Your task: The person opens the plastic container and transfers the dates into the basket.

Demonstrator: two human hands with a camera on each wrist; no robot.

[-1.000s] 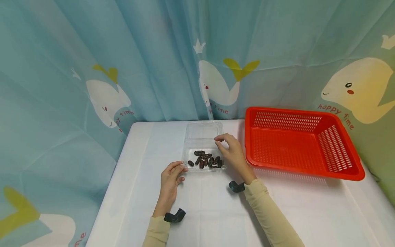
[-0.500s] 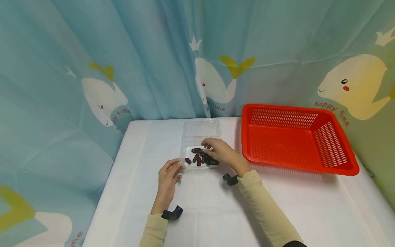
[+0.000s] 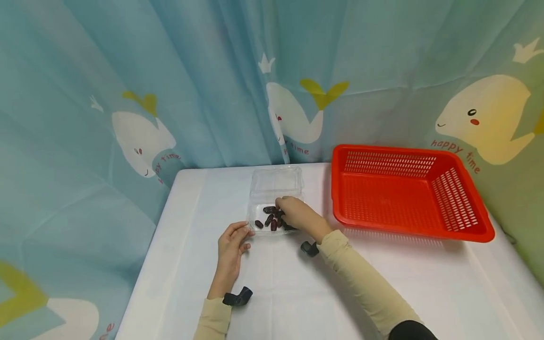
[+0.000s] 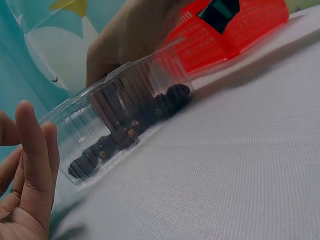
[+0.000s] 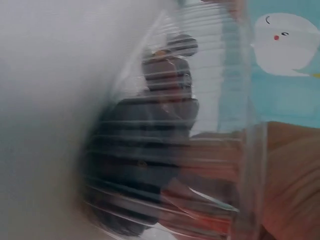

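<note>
A clear plastic clamshell box (image 3: 255, 208) lies on the table with its lid folded back, several dark dates (image 3: 269, 219) inside. At its front left corner, my left hand (image 3: 231, 243) touches the wall with fingers fairly straight, as the left wrist view shows. My right hand (image 3: 299, 215) reaches down into the box from the right, fingertips among the dates and hiding some of them. Through the clear wall in the right wrist view, the right fingers (image 5: 212, 157) come right up to the dark dates (image 5: 165, 75); I cannot tell whether they pinch one.
To the right of the box stands a red plastic basket (image 3: 408, 228) with slotted sides. A white cloth (image 3: 289, 293) covers the table. Behind it hangs a blue curtain (image 3: 204, 85) with printed whales.
My right hand has moved from above the right side of the box down and leftward into the dates. The left hand stays at the corner.
</note>
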